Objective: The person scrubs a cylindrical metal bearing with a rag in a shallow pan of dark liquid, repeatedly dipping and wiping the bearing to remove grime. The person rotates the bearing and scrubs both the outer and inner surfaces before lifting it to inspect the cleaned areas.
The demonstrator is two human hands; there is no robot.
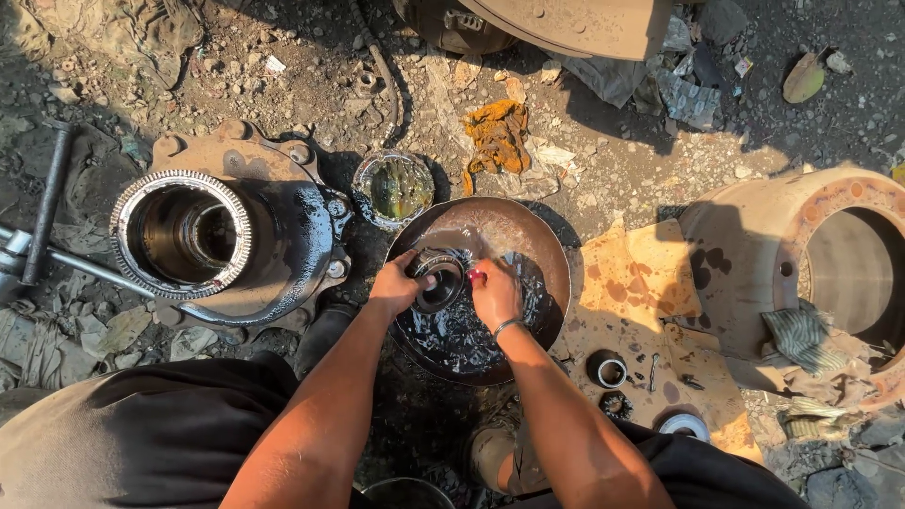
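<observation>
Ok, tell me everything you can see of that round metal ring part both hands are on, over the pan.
The ring part is a dark, round metal piece, apparently a bearing or its race, with a lighter rim and a dark open centre. It looks wet and greasy. It sits tilted over the shallow round pan of black oily liquid. The left hand grips its left edge with the thumb on the rim; the right hand is at its right side, holding something small and red against it. Finer detail is too small to tell.

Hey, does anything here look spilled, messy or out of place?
Nothing looks spilled: the dark oily liquid stays inside the round metal pan, where the left hand and right hand hold a bearing ring. Small parts lie loose on stained cardboard.
</observation>
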